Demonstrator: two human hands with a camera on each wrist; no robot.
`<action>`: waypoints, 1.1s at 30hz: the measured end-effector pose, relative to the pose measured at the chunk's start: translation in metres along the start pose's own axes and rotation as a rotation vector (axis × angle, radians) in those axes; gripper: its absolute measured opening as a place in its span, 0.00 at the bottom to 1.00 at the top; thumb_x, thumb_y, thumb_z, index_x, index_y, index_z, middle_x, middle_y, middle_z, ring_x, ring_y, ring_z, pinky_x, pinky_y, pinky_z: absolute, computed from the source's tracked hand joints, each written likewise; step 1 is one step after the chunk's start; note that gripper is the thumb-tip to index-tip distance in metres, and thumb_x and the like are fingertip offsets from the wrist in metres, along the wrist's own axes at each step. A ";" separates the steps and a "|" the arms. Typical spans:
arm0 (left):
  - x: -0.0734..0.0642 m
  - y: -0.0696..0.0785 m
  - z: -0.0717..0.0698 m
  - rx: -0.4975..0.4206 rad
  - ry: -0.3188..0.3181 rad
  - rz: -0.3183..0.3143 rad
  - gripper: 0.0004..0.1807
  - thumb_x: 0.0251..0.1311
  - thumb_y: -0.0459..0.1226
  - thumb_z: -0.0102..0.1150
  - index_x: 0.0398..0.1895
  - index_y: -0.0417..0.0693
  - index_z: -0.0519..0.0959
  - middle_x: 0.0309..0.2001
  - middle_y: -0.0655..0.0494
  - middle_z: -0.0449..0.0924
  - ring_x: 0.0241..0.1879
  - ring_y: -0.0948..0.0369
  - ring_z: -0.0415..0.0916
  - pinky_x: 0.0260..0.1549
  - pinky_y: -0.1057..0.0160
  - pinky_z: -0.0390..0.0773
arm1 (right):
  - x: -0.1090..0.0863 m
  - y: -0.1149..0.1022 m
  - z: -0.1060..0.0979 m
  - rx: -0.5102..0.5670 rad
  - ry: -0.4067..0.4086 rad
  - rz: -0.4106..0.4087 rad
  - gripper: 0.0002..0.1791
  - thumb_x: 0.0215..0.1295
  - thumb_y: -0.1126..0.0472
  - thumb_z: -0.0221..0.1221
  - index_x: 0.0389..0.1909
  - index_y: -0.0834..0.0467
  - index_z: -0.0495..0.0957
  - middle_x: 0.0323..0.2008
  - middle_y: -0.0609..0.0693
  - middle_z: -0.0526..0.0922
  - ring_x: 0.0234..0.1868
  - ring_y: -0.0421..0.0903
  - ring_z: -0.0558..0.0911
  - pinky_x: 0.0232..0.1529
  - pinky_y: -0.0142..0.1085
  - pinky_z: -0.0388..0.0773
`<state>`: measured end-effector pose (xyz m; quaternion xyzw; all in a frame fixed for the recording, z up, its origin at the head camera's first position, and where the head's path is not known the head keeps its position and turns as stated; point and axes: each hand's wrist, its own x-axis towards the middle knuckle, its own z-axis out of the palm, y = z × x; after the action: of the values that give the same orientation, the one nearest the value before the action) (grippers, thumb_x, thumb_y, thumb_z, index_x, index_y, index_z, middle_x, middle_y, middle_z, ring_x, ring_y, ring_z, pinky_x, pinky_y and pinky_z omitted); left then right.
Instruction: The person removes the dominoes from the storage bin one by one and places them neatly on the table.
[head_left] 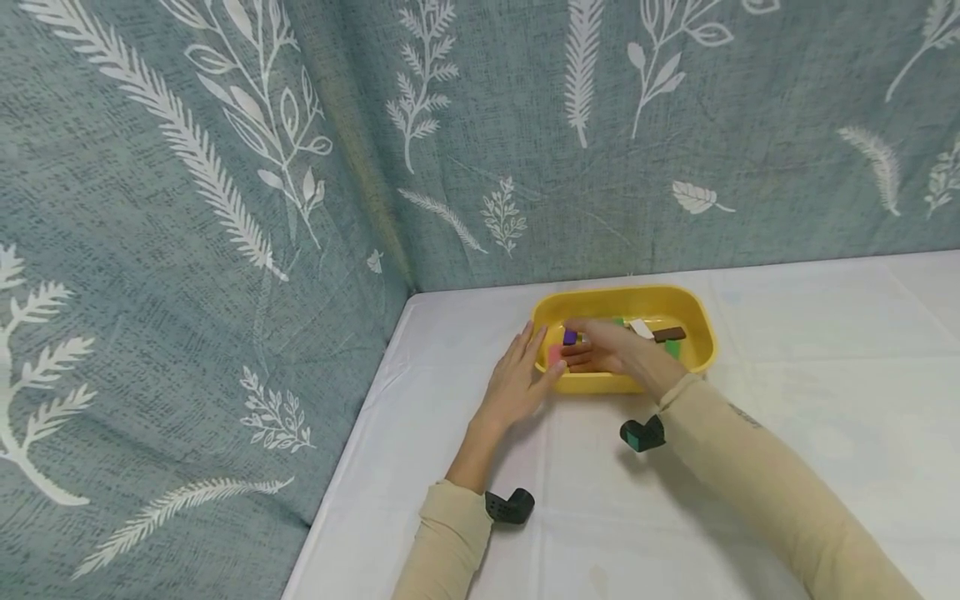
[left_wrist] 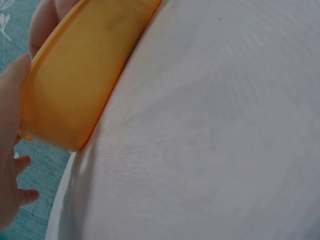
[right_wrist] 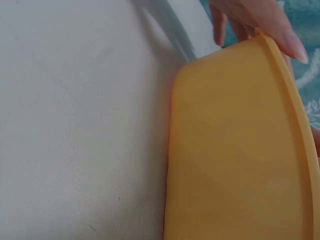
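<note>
A yellow plastic tub (head_left: pixel 600 383) with rounded corners stands on the white cloth, several small coloured pieces lying inside. My left hand (head_left: pixel 519 379) lies at the tub's left end with fingers straight along the outside and the thumb over the near corner of the rim. In the left end of the tub is my right hand (head_left: pixel 607 346), its fingers spread and pointing left. A purple block (head_left: pixel 570 337) shows by those fingertips, with a pink piece (head_left: pixel 554 354) close to it. The tub's wall hides most of the right hand in the left wrist view.
Further right in the tub lie a white piece (head_left: pixel 641 328), a brown stick (head_left: pixel 670 334) and a green piece (head_left: pixel 672 348). A blue-green curtain (head_left: pixel 525 167) with white leaf prints hangs behind the table and along its left side. Each wrist carries a black camera (head_left: pixel 512 507).
</note>
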<state>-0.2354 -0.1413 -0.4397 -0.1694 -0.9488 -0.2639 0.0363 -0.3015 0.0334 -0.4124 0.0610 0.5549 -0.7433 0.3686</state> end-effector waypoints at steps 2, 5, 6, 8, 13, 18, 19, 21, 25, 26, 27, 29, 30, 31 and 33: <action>0.000 0.000 0.000 0.002 0.003 0.002 0.46 0.64 0.68 0.27 0.75 0.48 0.51 0.75 0.49 0.41 0.71 0.44 0.44 0.64 0.42 0.51 | 0.002 0.001 0.002 -0.031 -0.011 -0.006 0.34 0.77 0.57 0.39 0.75 0.62 0.36 0.67 0.72 0.52 0.67 0.64 0.58 0.64 0.48 0.59; 0.000 -0.001 0.001 0.002 0.007 0.006 0.46 0.64 0.69 0.27 0.75 0.48 0.50 0.75 0.49 0.41 0.71 0.44 0.44 0.64 0.42 0.52 | 0.004 0.001 0.006 -0.043 -0.035 -0.009 0.34 0.77 0.58 0.40 0.74 0.64 0.35 0.68 0.73 0.50 0.68 0.63 0.57 0.65 0.48 0.58; 0.001 -0.001 0.001 0.003 0.006 0.007 0.45 0.64 0.68 0.28 0.75 0.48 0.50 0.75 0.49 0.41 0.71 0.44 0.44 0.64 0.42 0.52 | 0.005 0.001 0.008 -0.049 -0.040 -0.010 0.34 0.77 0.57 0.40 0.74 0.65 0.36 0.68 0.73 0.51 0.68 0.63 0.58 0.65 0.47 0.58; 0.001 -0.001 0.002 0.000 0.001 0.007 0.45 0.65 0.68 0.28 0.75 0.49 0.50 0.75 0.48 0.41 0.71 0.44 0.44 0.64 0.42 0.52 | 0.007 0.002 0.010 -0.072 -0.051 -0.017 0.32 0.77 0.57 0.40 0.73 0.66 0.41 0.66 0.71 0.56 0.66 0.61 0.62 0.64 0.46 0.60; 0.001 -0.001 0.002 0.007 -0.006 0.003 0.45 0.65 0.68 0.28 0.75 0.49 0.50 0.75 0.48 0.41 0.71 0.44 0.43 0.64 0.42 0.52 | 0.013 0.005 0.012 -0.081 -0.073 -0.027 0.23 0.77 0.57 0.40 0.66 0.66 0.59 0.48 0.60 0.71 0.51 0.53 0.74 0.62 0.43 0.64; 0.000 -0.001 0.001 0.008 -0.001 -0.001 0.44 0.65 0.67 0.28 0.76 0.49 0.50 0.75 0.48 0.41 0.71 0.44 0.43 0.64 0.42 0.52 | 0.015 0.004 0.013 -0.067 -0.077 -0.025 0.22 0.77 0.58 0.40 0.64 0.66 0.60 0.41 0.56 0.73 0.47 0.50 0.75 0.62 0.42 0.65; 0.000 -0.001 0.001 0.007 0.000 -0.001 0.44 0.65 0.67 0.28 0.76 0.49 0.50 0.75 0.48 0.41 0.71 0.44 0.43 0.64 0.42 0.52 | 0.016 0.004 0.013 -0.057 -0.073 -0.023 0.23 0.77 0.58 0.41 0.66 0.66 0.58 0.41 0.56 0.73 0.46 0.50 0.75 0.61 0.42 0.65; 0.001 0.000 0.001 0.010 0.001 0.000 0.44 0.65 0.67 0.29 0.76 0.49 0.50 0.75 0.48 0.41 0.71 0.44 0.43 0.64 0.42 0.52 | 0.017 0.004 0.013 -0.038 -0.065 -0.025 0.28 0.77 0.59 0.41 0.71 0.66 0.49 0.40 0.56 0.74 0.45 0.49 0.76 0.61 0.41 0.66; 0.001 0.000 0.001 0.014 0.002 -0.001 0.42 0.67 0.65 0.32 0.75 0.49 0.50 0.75 0.48 0.41 0.71 0.44 0.44 0.64 0.42 0.52 | 0.020 0.005 0.013 -0.036 -0.036 -0.037 0.36 0.75 0.63 0.44 0.74 0.64 0.34 0.38 0.55 0.76 0.38 0.46 0.80 0.54 0.39 0.73; 0.001 0.000 0.001 0.014 0.003 -0.002 0.41 0.68 0.63 0.34 0.75 0.49 0.50 0.75 0.48 0.42 0.71 0.44 0.44 0.64 0.42 0.52 | 0.021 0.006 0.012 -0.051 -0.029 -0.043 0.38 0.74 0.64 0.45 0.74 0.64 0.32 0.37 0.55 0.76 0.36 0.46 0.80 0.51 0.38 0.75; 0.001 0.000 0.002 0.015 0.003 -0.003 0.40 0.68 0.62 0.35 0.75 0.48 0.50 0.75 0.48 0.42 0.71 0.44 0.44 0.64 0.42 0.52 | 0.022 0.006 0.012 -0.071 -0.021 -0.046 0.38 0.74 0.66 0.46 0.74 0.64 0.32 0.36 0.54 0.77 0.35 0.45 0.80 0.48 0.37 0.77; 0.001 0.000 0.002 0.016 0.005 -0.005 0.39 0.69 0.59 0.38 0.75 0.48 0.50 0.75 0.48 0.42 0.71 0.44 0.44 0.64 0.43 0.52 | 0.023 0.006 0.012 -0.117 -0.012 -0.057 0.39 0.72 0.68 0.47 0.74 0.65 0.34 0.35 0.53 0.78 0.33 0.44 0.80 0.41 0.34 0.79; 0.001 0.000 0.002 0.015 0.006 -0.007 0.38 0.69 0.58 0.39 0.75 0.48 0.50 0.75 0.48 0.42 0.71 0.44 0.44 0.64 0.42 0.52 | 0.024 0.007 0.012 -0.138 -0.010 -0.060 0.39 0.71 0.69 0.48 0.74 0.65 0.35 0.34 0.53 0.78 0.33 0.44 0.80 0.39 0.33 0.79; 0.001 0.000 0.002 0.016 0.006 -0.008 0.38 0.70 0.57 0.40 0.75 0.48 0.50 0.75 0.48 0.42 0.71 0.44 0.44 0.64 0.42 0.52 | 0.024 0.006 0.012 -0.160 -0.006 -0.062 0.39 0.71 0.69 0.48 0.74 0.65 0.36 0.35 0.53 0.78 0.33 0.44 0.80 0.37 0.32 0.79; 0.001 0.000 0.002 0.018 0.007 -0.011 0.38 0.70 0.57 0.41 0.75 0.48 0.50 0.75 0.48 0.42 0.71 0.44 0.44 0.64 0.43 0.52 | 0.025 0.006 0.013 -0.188 -0.004 -0.065 0.39 0.70 0.71 0.49 0.74 0.65 0.37 0.37 0.55 0.78 0.34 0.44 0.79 0.36 0.32 0.79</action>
<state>-0.2366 -0.1398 -0.4415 -0.1628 -0.9520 -0.2560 0.0395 -0.3116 0.0095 -0.4249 0.0066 0.6233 -0.6995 0.3494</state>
